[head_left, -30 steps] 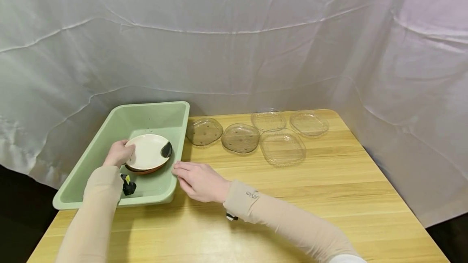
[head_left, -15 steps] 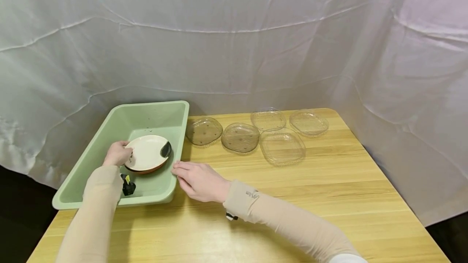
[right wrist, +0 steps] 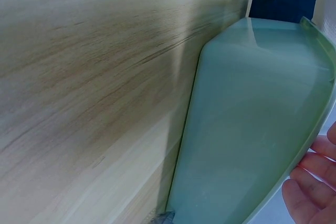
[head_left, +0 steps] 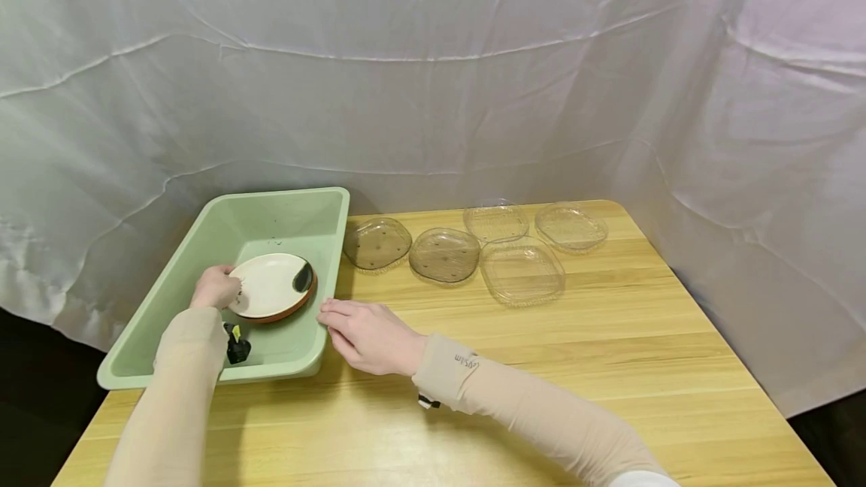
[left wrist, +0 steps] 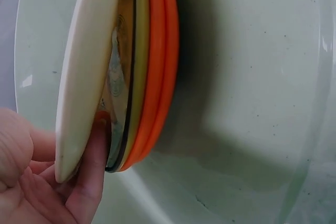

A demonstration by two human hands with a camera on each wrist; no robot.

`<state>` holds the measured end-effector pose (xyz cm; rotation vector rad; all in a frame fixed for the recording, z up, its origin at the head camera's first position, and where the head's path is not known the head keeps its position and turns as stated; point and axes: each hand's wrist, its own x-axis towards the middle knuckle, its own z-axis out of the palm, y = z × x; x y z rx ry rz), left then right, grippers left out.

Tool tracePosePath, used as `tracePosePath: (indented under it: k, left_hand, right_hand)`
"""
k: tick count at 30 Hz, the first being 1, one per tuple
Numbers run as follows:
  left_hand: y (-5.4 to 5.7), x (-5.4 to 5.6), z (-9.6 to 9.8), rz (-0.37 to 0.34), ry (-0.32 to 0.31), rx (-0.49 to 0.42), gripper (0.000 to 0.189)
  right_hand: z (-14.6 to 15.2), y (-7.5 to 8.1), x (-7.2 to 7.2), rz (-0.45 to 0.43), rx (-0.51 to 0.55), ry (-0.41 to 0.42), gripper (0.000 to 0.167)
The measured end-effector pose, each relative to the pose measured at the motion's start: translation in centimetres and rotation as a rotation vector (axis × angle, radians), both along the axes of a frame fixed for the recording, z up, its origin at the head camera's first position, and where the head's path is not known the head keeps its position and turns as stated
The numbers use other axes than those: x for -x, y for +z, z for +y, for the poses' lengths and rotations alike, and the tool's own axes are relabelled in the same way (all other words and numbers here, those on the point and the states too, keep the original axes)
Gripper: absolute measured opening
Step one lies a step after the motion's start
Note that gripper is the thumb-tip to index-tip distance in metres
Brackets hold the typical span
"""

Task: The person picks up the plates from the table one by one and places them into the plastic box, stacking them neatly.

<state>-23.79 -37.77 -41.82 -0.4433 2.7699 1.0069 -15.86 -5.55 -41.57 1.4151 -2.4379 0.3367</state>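
Pale plate pinched above an orange-edged stack

The white plate (head_left: 271, 285) is round, shallow and creamy, with a solid black patch running to its rim on the right and small black marks close to the fingers on the left. Seen edge-on from the left wrist, its underside is smooth and plain, off-white shading to a faint yellow. It sits inside the green basin (head_left: 291, 213), over a stack of dishes (left wrist: 163, 77): a glossy, dark-rimmed upper one with a yellow-green side, and bright orange edges beneath.

The left hand (head_left: 216, 288) pinches the plate's left edge, its fingers closed to the thickness of the rim, with a finger in the gap between plate and stack. Whether the far edge touches the stack cannot be told.

The right hand (head_left: 372, 335) has bent fingers, tips against the basin's right rim; how firmly it grips is unclear. Beyond it on the wood-grained worktop (head_left: 609, 367) lie two smoky dishes (head_left: 379, 244) and three clear dishes (head_left: 524, 273), all see-through.
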Motion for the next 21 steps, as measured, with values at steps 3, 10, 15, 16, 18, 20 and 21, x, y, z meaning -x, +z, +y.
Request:
tracePosePath:
  k: [3,10,15,16,18,20,21]
  left_hand:
    - [0.06,-0.03,-0.12,-0.008,-0.005,0.009,0.059]
    - [0.31,-0.37,0.02,0.019,0.021,0.053,0.059]
    - [0.22,-0.28,0.25,0.062,0.056,0.049,0.059]
    - [0.16,-0.23,0.27,0.071,0.061,0.047,0.059]
    - [0.1,-0.19,0.32,0.088,0.072,0.037,0.061]
    - [0.05,-0.17,0.35,0.104,0.077,0.035,0.062]
    - [0.04,-0.17,0.35,0.109,0.076,0.037,0.061]
  right_hand:
    - [-0.05,0.01,-0.01,-0.001,-0.006,-0.006,0.037]
    - [-0.08,-0.02,-0.04,-0.004,-0.014,-0.007,0.037]
    - [-0.02,0.13,-0.17,-0.012,-0.019,-0.008,0.037]
    - [-0.01,0.16,-0.19,-0.013,-0.019,-0.008,0.037]
    - [0.0,0.19,-0.2,-0.011,-0.019,-0.01,0.037]
    - [0.0,0.22,-0.2,-0.012,-0.014,-0.01,0.037]
    - [0.0,0.21,-0.19,-0.011,-0.01,-0.008,0.037]
